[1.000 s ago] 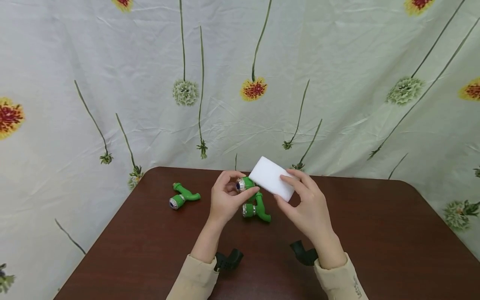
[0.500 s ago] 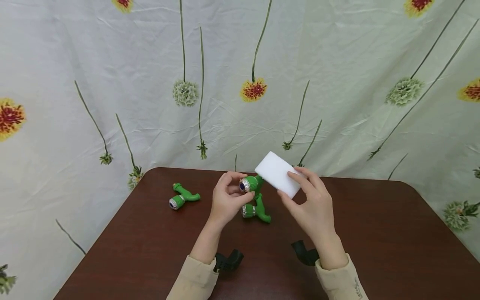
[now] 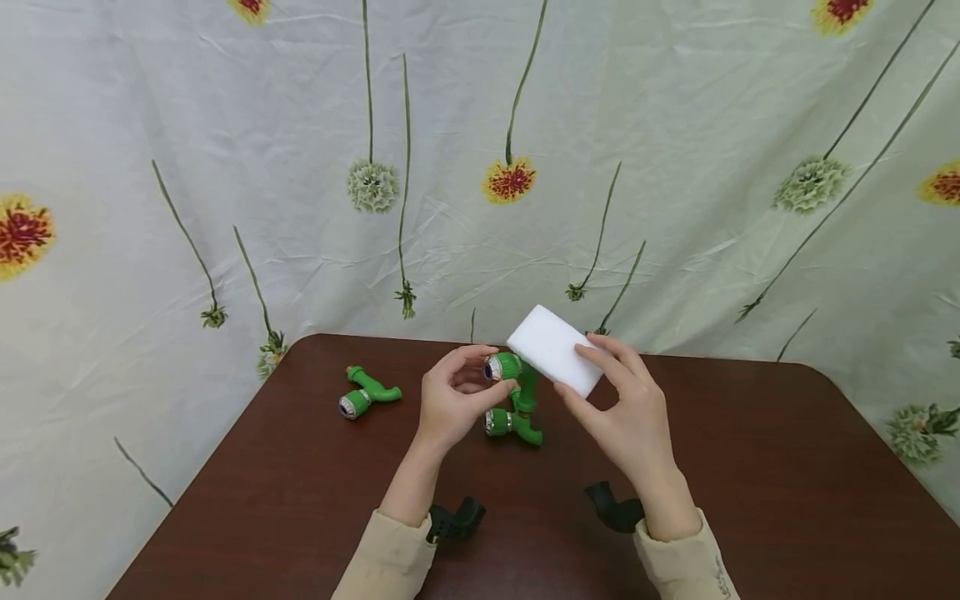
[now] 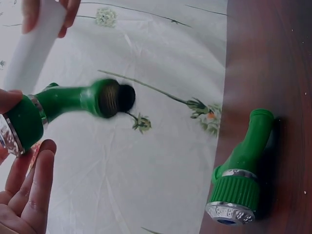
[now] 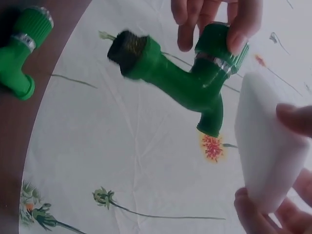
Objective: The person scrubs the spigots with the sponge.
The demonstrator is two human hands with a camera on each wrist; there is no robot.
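Left hand (image 3: 453, 400) pinches a green tap (image 3: 513, 375), right hand (image 3: 626, 412) grips a white sponge (image 3: 555, 350) just beside it, seemingly mid-wipe; next calls for contact.

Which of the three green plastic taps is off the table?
The green plastic tap held by the left hand beside the white sponge block; the other two lie on the brown table.

left hand (image 3: 453, 400) raised, right hand (image 3: 626, 408) fingers curled
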